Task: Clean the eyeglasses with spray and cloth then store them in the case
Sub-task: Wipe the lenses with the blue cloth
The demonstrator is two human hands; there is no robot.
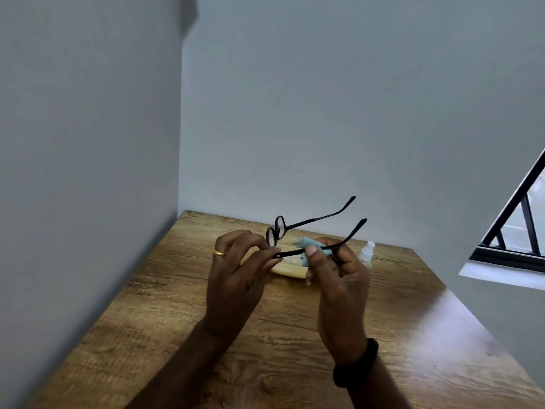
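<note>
left hand [236, 267] pinches black eyeglasses [290, 254] at the near hinge, centre frame, above the table [295, 335] | right hand [339, 284] pinches blue cloth [308, 246] round near temple | spray bottle [368, 252], tan case [290, 272] behind hands

1 gold ring [219, 253] (plain), 1 black wristband [357, 363]
</note>
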